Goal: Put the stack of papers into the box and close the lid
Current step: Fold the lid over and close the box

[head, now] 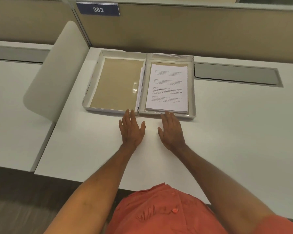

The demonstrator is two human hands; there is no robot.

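Note:
A white box lies open flat on the white desk. Its right half, the tray (192, 88), holds a stack of printed papers (167, 88) lying flat inside. Its left half, the lid (95, 81), is folded out with a tan lining facing up. My left hand (131, 129) rests flat on the desk just in front of the lid's near edge, fingers spread, holding nothing. My right hand (172, 130) lies flat in front of the tray, fingertips touching or almost touching its near wall, also holding nothing.
A curved white divider (57, 73) stands left of the box. A tan partition with a blue "383" sign (98, 9) runs behind the desk. Grey cable slots (235, 73) sit at the desk's back, right and left.

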